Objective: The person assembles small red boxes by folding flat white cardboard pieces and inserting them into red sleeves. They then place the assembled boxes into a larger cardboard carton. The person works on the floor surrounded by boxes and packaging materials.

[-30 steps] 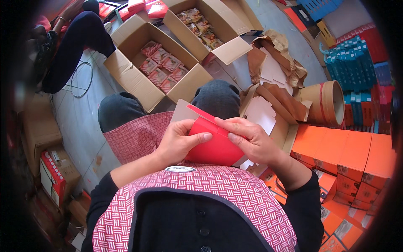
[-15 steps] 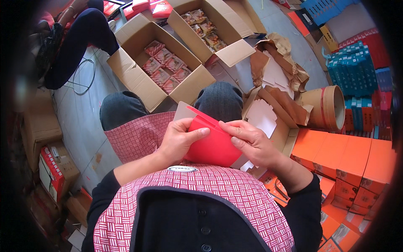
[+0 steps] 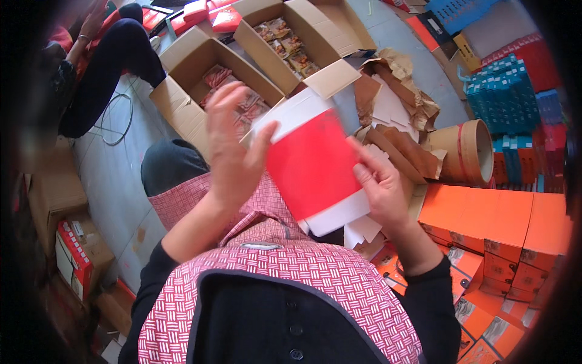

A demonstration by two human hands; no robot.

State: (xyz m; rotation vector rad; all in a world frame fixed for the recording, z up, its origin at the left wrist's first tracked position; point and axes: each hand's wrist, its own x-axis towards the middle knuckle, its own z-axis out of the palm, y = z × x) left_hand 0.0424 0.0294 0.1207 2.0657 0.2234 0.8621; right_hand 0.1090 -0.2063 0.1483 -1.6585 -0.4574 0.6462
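One card (image 3: 312, 165), likely light, bendy, best edge-held: right hand (image 3: 383, 185) pinches its right edge, left hand (image 3: 231, 155) spread at its left

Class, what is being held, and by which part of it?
The right hand holds the red-and-white card by its right edge. The left hand is open; blur hides whether it touches.

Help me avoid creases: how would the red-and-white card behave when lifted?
The card is probably fairly stiff: it shows no obvious sag, though the blurred left hand may touch it. It is likely light, since it looks thin and the right hand appears to hold one edge.
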